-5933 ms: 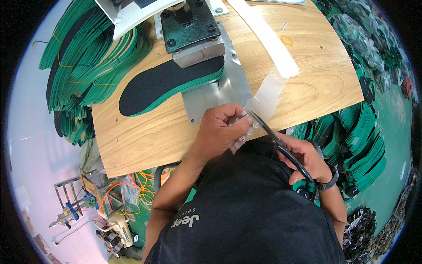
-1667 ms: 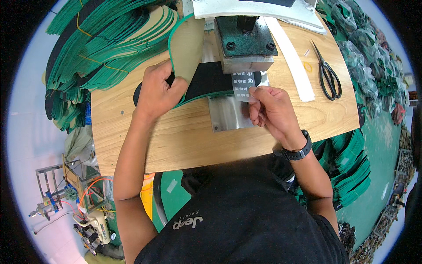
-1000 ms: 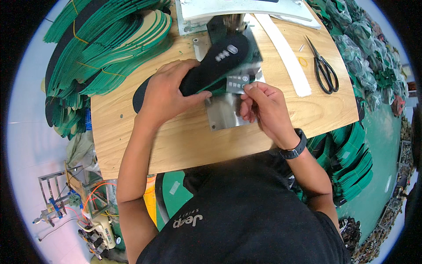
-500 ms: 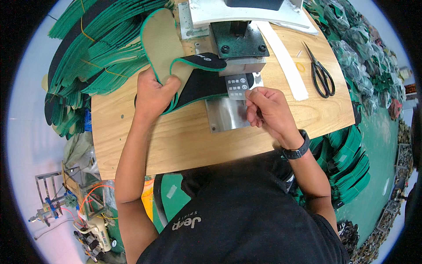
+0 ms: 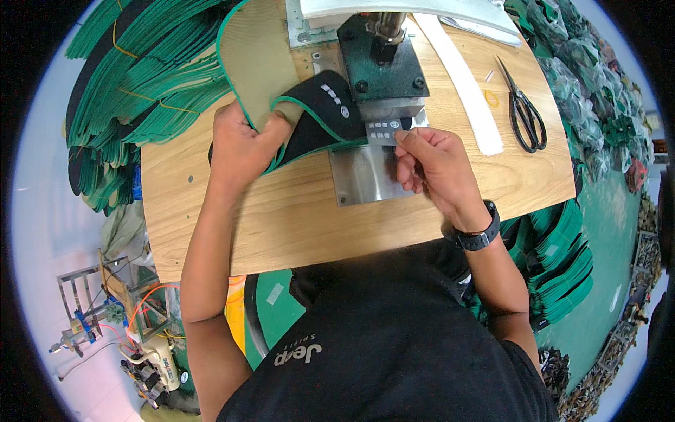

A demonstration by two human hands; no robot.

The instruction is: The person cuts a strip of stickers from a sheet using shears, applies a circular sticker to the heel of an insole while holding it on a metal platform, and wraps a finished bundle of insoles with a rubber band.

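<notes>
My left hand (image 5: pixel 245 144) is closed on insoles, thumb on top. A beige underside with a green edge (image 5: pixel 256 56) faces up, and a black insole (image 5: pixel 316 98) with a white print curls over beside it. Another black part reaches to the right, beneath the black press head (image 5: pixel 383 74), and its tip shows past the block. My right hand (image 5: pixel 432 165) pinches a clear film strip (image 5: pixel 382 133) with white prints between thumb and forefinger, at the front of the press block. Below lies a shiny metal plate (image 5: pixel 369 176). Whether the block touches the film is hidden.
Tied stacks of green-edged insoles (image 5: pixel 155 77) crowd the table's left. Black-handled scissors (image 5: pixel 524 116), a yellow rubber band (image 5: pixel 491 98) and a long white strip (image 5: pixel 464 91) lie right of the press. More insole bundles (image 5: pixel 555 260) stand below the table's right edge.
The press head sits lower, with more of its shiny rod showing. The film's lower end is drawn up nearer the block. The curled black insole has tilted, showing more of its print. Both hands keep their hold.
</notes>
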